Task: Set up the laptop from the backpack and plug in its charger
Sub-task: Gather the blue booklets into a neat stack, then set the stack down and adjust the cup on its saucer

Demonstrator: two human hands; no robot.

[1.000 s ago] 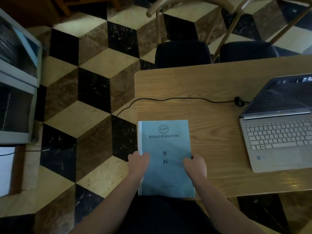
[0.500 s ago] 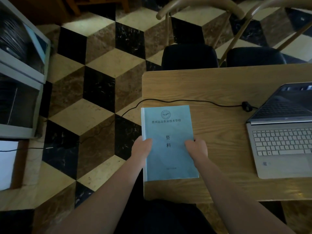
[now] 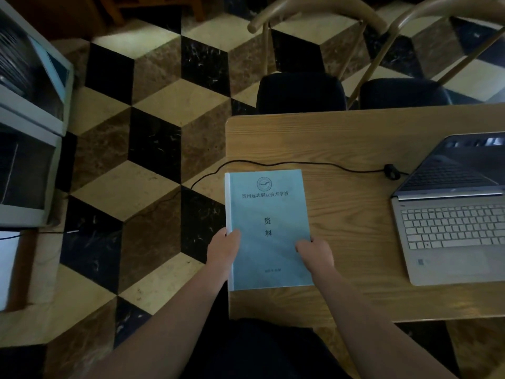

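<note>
Sliding farther onto the table (image 3: 355,132), the booklet (image 3: 267,228) stays gripped by both hands.

**Readable Markings**

The blue booklet (image 3: 266,228) I hold carries a round emblem above a line of Chinese characters ending 职业技术学校. Below it, 资料 is printed vertically. A small line near the bottom edge is too blurred to read.
</note>
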